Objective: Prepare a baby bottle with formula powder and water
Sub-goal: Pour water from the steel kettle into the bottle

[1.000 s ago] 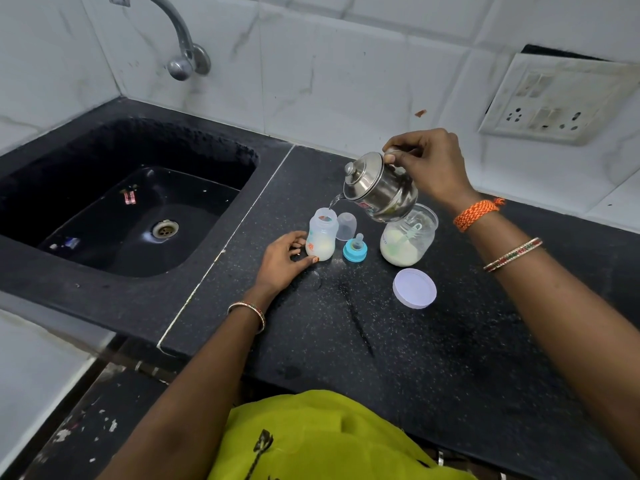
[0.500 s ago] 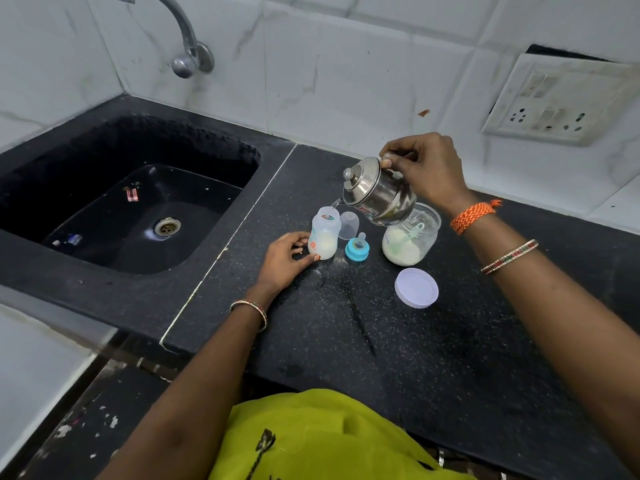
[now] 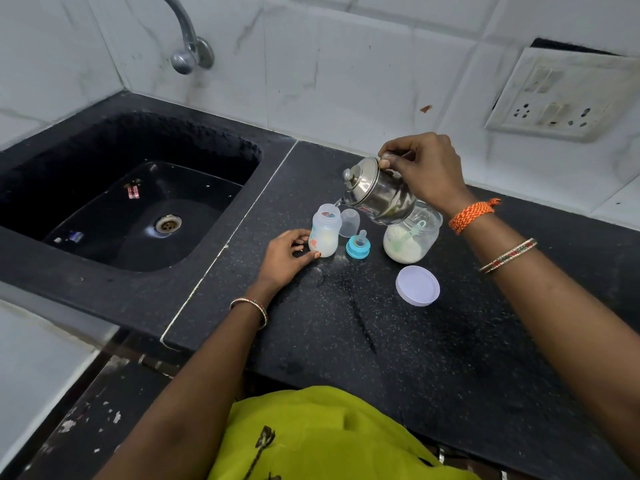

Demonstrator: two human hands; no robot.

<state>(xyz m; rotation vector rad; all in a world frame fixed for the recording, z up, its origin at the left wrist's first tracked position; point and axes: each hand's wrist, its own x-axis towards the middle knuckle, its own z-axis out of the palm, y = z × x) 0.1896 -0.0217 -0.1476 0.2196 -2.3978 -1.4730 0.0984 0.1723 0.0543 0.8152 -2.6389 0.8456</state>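
1. The baby bottle point(image 3: 324, 234) stands upright and uncapped on the black bench point(image 3: 398, 358), just right of the sink point(image 3: 131, 202), with pale contents low inside.
2. The left hand point(image 3: 287, 258) steadies it from the near-left, fingers curled against its base; this is the nearer hand.
3. A steel kettle point(image 3: 377, 195) is tilted above and to the right of the bottle, spout down-left over the open mouth, a thin stream of water running in.
4. The right hand point(image 3: 426, 171) has its grip closed on the kettle's handle at the far-right side.
5. The coming move turns on this: the bottle's long axis is vertical and its mouth lies below-left of the spout, so the pour probably ends by tipping the kettle back to the right.
6. Just beside the bottle stand a clear cap point(image 3: 349, 222) and a blue teat ring point(image 3: 358, 245); right of them the open formula jar point(image 3: 412, 239) with a scoop inside, and its white lid point(image 3: 418, 285) lying nearer.
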